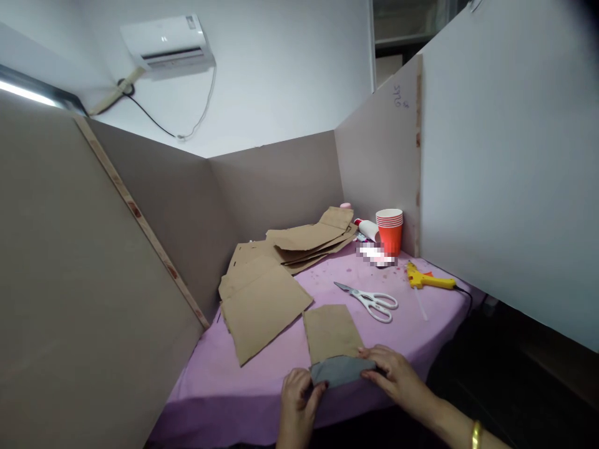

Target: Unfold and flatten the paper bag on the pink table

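At the table's near edge, my left hand (299, 393) pinches the left end of a grey strip (341, 371), thumb in front and fingers curled behind. The strip's right end is between the thumb and fingers of my right hand (386, 371). Directly behind it, a small brown cardboard piece (332, 330) lies on the pink tablecloth, its near edge meeting the strip. Whether the strip is a folded-up part of that cardboard or a separate piece, I cannot tell. White-handled scissors (369, 300) lie beyond my right hand, blades pointing to the back left.
Larger cardboard sheets (266, 305) cover the left and back of the tablecloth (276, 374). Stacked red paper cups (390, 232) stand at the back right, near a yellow glue gun (430, 279) with a cord over the edge. A clear glue stick (422, 307) lies nearby. Grey partitions (281, 181) surround the table.
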A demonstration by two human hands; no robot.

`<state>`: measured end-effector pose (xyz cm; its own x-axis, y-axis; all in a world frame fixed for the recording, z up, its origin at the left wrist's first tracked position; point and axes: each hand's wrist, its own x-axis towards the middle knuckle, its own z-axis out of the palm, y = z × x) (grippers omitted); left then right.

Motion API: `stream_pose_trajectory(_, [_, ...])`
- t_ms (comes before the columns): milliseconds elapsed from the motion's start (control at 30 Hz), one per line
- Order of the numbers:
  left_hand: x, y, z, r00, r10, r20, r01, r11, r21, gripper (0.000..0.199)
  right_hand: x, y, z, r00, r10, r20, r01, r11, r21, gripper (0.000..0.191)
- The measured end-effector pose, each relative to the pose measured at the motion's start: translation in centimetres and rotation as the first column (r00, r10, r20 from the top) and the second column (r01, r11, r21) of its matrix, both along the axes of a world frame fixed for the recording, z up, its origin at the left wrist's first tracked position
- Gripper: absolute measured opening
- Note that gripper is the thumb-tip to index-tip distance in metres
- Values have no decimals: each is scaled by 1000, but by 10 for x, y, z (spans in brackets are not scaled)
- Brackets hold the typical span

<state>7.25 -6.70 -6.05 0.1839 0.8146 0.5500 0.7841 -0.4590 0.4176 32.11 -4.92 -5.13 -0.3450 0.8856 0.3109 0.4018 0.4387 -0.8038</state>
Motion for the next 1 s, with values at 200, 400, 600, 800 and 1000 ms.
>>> stream_pose_trajectory(200, [-8,5,8,995,-56,-77,53,998,-46,48,2,47,27,999,-45,-31,42,995,-86,38])
stream_pose_trajectory(400, [-16,22,13,949,-244,-198,220,966,-135,23,-29,119,38,991,-133,21,134,957,-259,29])
stream_pose_trajectory(600, [-13,32,17,934,-236,-268,146,937,-317,40,-31,124,26,999,9,-38,-20,955,-296,15])
stream_pose_trajectory(800, [-6,26,59,890,-361,-279,212,868,-450,57,-19,117,29,998,54,28,-48,986,-161,17])
stream_pose_trajectory(1000, [-1,25,60,940,-328,-96,275,892,-358,45,-12,94,37,990,18,136,-17,1000,-11,16])
